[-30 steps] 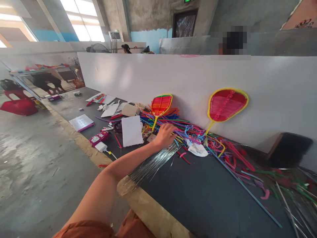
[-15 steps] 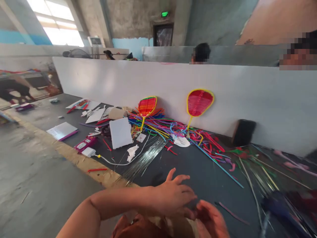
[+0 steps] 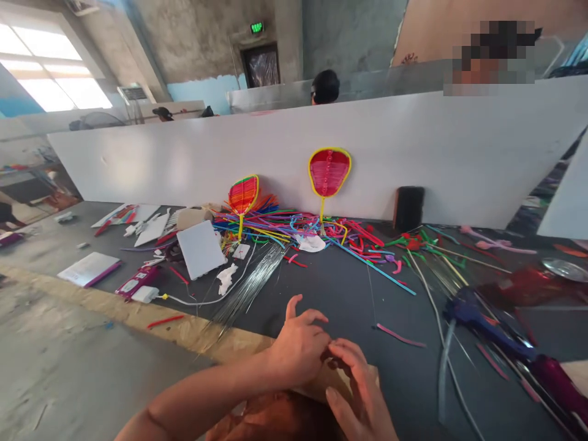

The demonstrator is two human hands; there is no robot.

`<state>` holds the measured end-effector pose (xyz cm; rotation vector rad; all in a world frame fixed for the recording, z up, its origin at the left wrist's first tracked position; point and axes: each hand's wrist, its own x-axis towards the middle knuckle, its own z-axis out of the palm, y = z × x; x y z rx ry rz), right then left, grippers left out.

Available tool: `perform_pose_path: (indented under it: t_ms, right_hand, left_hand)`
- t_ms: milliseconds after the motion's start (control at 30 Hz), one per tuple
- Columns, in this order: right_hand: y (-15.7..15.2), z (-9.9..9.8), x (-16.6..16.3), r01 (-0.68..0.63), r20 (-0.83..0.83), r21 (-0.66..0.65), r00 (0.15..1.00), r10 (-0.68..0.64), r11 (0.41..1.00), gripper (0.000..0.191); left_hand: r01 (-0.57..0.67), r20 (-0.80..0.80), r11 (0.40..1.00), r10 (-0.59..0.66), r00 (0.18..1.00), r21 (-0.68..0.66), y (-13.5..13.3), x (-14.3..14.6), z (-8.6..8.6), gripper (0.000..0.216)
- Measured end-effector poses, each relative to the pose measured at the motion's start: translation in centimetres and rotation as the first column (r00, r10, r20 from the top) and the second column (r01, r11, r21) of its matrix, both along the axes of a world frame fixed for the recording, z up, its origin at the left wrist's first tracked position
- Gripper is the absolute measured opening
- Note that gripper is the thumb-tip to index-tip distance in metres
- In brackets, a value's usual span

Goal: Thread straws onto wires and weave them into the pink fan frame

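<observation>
Low in the middle of the view, my left hand (image 3: 301, 343) reaches in from the left. Two of its fingers are raised and spread, while the others curl toward my right hand and their tips are hidden. Anything pinched there is too small to make out. My right hand (image 3: 362, 389) is curved, its thumb apart from its fingers, with fingertips meeting the left hand's fingers. No object shows in it. To the right of both hands lies a pink pipe cleaner (image 3: 400, 335) on the dark table (image 3: 321, 288).
Two yellow-rimmed fan shapes, a red-orange one (image 3: 243, 196) and a pink one (image 3: 329, 173), stand by a white partition (image 3: 184, 153). Around them lie many pipe cleaners (image 3: 367, 236) and thin wires (image 3: 260, 275). A glue gun (image 3: 482, 318) and a power strip (image 3: 138, 282) flank the hands.
The view has swung right, bringing the glue gun and a red can further into sight. My hands stay close together, with the right hand's fingers now against the left's.
</observation>
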<state>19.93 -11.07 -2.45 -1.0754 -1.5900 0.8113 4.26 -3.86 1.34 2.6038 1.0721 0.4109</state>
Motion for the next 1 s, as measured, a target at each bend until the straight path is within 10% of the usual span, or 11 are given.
perform_pose_path:
  t_ms: [200,333,567,1000]
  right_hand:
    - [-0.2,0.5,3.2,-0.093,0.028,-0.020,0.995,0.094,0.995,0.041]
    - [0.5,2.0,3.9,-0.089,0.274,0.322,0.962,-0.003,0.943,0.040]
    - [1.3,2.9,3.4,-0.237,0.614,0.508,0.774,-0.155,0.828,0.014]
    - [0.8,2.4,3.9,-0.448,0.788,0.493,0.594,-0.163,0.746,0.024]
  left_hand:
    - [-0.015,0.043,0.999,0.016,0.999,-0.029,-0.1,1.6,1.1,0.018]
    - [-0.106,0.182,0.968,0.149,0.972,-0.229,-0.1,2.5,2.2,0.018]
    - [0.075,0.401,0.673,0.344,0.849,-0.736,0.6,1.8,2.5,0.029]
    - [0.274,0.606,0.647,0.369,0.705,-0.712,-0.2,0.2,1.3,0.023]
